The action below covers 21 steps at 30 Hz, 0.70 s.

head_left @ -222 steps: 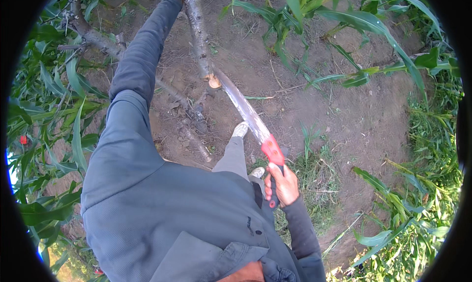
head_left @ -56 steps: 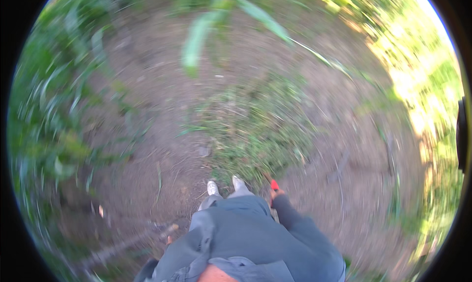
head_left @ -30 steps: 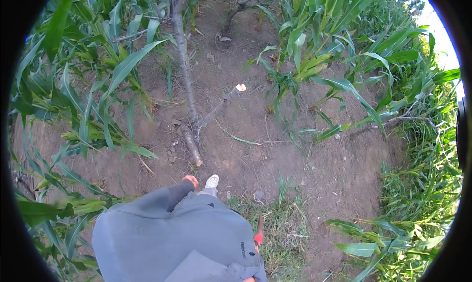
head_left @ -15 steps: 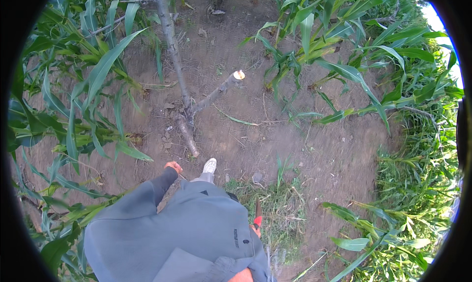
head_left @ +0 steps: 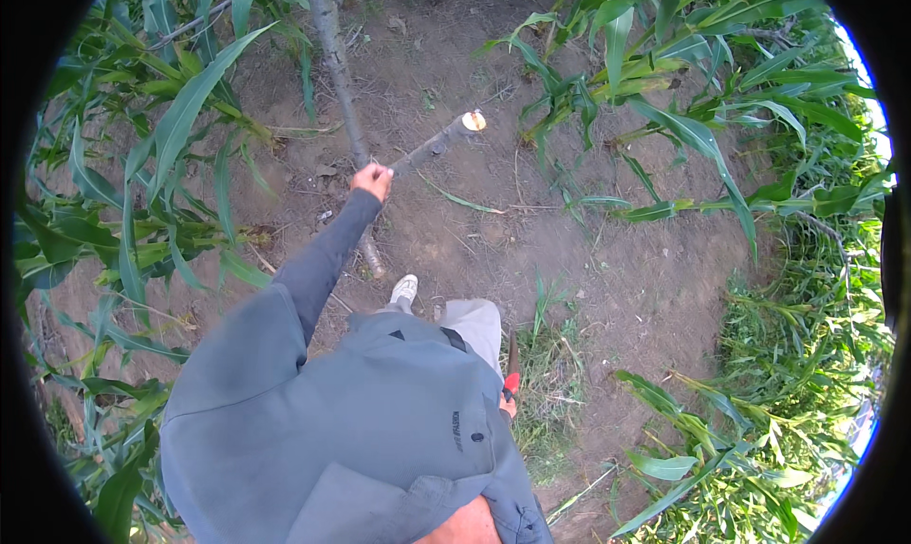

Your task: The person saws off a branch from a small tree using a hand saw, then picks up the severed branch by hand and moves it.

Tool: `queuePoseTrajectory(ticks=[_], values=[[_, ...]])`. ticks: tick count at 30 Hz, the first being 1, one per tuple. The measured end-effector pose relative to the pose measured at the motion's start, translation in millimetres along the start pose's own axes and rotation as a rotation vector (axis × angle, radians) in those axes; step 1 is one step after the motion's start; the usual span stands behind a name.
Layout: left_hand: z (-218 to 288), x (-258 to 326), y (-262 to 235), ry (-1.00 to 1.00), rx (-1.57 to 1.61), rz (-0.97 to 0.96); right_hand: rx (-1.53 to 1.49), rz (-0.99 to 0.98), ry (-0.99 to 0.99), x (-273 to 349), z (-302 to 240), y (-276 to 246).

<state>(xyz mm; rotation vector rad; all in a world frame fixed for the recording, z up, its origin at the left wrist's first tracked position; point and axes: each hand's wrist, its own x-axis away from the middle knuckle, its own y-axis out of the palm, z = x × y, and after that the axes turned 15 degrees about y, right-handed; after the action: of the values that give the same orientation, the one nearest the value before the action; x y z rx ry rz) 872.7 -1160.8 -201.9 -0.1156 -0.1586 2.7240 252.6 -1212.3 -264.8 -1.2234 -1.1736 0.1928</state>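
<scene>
A forked tree branch (head_left: 334, 60) with grey bark lies on the soil ahead of me. One fork ends in a pale, freshly cut face (head_left: 474, 121). My left hand (head_left: 373, 180) is stretched out over the fork, fingers curled closed; it covers the joint, and what lies within its grip is hidden. Low at my right side, my right hand (head_left: 509, 406) is closed around the red handle of what looks like a pruning saw (head_left: 512, 383). Its narrow brownish blade points forward, beside my trouser leg. The blade's teeth are too small to see.
Tall corn plants (head_left: 180, 117) crowd the left, and more corn (head_left: 664, 117) leans in from the far right. A dense green row (head_left: 788, 354) runs along the right. Cut grass (head_left: 555, 383) lies right of my legs. My white shoe (head_left: 405, 288) stands near the branch's butt end.
My left hand has moved forward from beside my shoe to the branch's fork. My right hand, with the saw, has shifted slightly forward and right. A second trouser leg now shows.
</scene>
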Motion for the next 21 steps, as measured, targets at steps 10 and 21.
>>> queuePoseTrajectory(ticks=[10, 21], values=[[-9, -71, 95, -0.068, -0.386, -0.031, 0.006, -0.168, -0.071, -65, -101, -44], [-25, -50, 125, -0.127, -0.458, 0.479, 0.028, -0.449, -0.115, -168, -327, -160]])
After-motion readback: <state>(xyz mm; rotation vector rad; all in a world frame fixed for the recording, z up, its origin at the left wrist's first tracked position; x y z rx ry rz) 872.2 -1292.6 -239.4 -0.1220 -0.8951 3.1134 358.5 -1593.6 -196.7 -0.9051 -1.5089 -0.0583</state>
